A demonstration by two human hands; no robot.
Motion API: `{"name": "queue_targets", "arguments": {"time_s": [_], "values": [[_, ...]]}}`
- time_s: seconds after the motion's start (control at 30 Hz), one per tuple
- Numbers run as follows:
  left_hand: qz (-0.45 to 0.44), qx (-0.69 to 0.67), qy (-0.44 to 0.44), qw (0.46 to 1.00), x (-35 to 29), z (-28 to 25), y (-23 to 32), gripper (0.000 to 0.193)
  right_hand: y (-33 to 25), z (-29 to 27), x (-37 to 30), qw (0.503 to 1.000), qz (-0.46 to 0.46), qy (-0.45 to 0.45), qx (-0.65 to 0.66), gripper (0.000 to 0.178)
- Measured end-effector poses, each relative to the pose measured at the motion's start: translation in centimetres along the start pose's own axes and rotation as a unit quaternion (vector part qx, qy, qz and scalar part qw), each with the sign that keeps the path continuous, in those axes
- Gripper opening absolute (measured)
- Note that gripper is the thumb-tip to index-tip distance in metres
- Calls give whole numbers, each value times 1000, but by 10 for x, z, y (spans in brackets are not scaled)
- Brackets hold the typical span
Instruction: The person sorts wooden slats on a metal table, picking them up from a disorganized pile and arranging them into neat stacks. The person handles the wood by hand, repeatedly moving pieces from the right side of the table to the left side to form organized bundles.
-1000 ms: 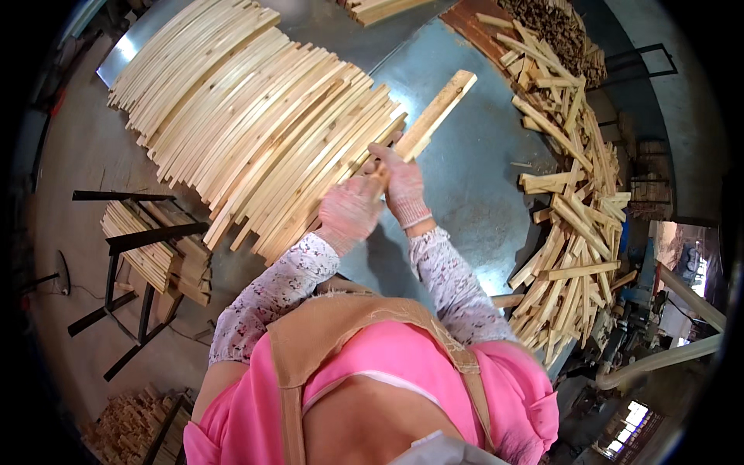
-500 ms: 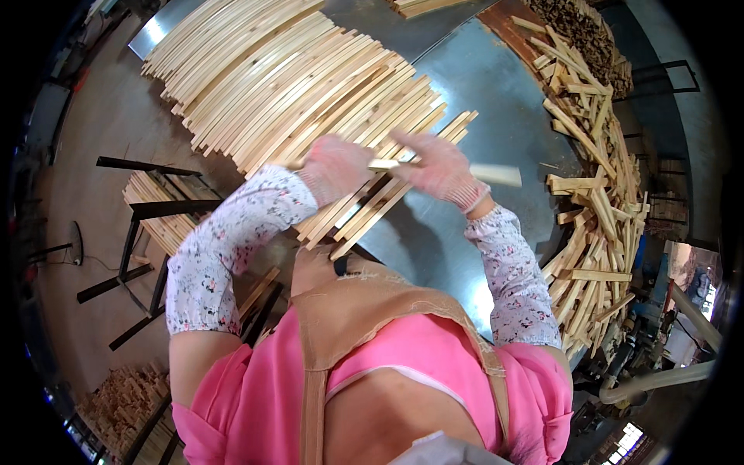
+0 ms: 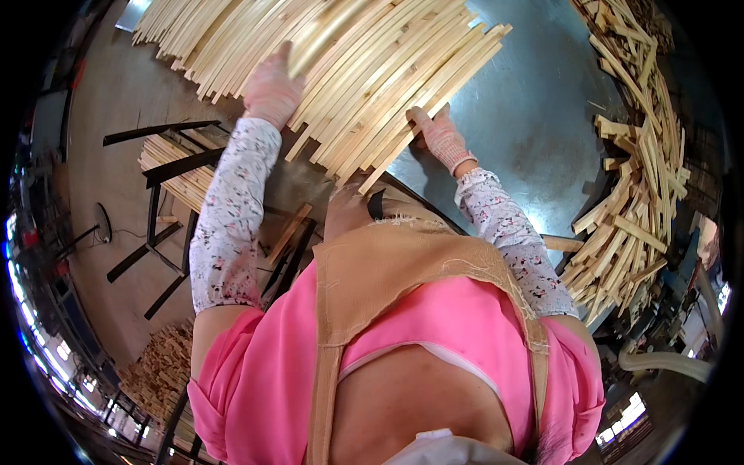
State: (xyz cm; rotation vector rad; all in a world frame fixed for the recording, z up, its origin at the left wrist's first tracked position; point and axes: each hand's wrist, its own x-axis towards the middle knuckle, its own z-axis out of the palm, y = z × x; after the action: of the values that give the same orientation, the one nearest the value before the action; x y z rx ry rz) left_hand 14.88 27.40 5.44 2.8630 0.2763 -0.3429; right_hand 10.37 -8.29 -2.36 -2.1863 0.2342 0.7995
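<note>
Long pale wooden strips [image 3: 387, 85] lie side by side in a wide slanting row on the metal table. My left hand [image 3: 275, 91], in a pinkish knit glove, is at the row's near left edge, its forefinger and thumb around the near end of a motion-blurred wooden strip [image 3: 329, 37]. My right hand [image 3: 443, 138], gloved alike, is at the row's right edge, thumb over the outermost wooden strip [image 3: 434, 108] and fingers at its side. The undersides of the right fingers are hidden.
The grey metal table [image 3: 527, 108] stretches to the right. Along its right side lies a heap of jumbled wood offcuts [image 3: 635, 194]. A black metal frame [image 3: 182, 167] with more strips stands at left, and a stack of wood pieces [image 3: 167, 364] sits lower left.
My hands held a strip between them above the row; now they are apart, the left farther forward and left, the right at the right edge. The view has shifted.
</note>
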Motion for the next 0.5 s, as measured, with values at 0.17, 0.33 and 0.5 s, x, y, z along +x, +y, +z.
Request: {"name": "queue_targets", "arguments": {"time_s": [0.17,0.33,0.5], "values": [[38,-37,129,990,58,40,-88,78,36,-26,-15,890,-356,41,-283,29],[82,161,174,968,44,40,-14,80,113,-115,-106,986,0,164,-11,43],[121,-264,122,949,-40,77,189,74,335,-228,-222,807,254,532,-3,73]]}}
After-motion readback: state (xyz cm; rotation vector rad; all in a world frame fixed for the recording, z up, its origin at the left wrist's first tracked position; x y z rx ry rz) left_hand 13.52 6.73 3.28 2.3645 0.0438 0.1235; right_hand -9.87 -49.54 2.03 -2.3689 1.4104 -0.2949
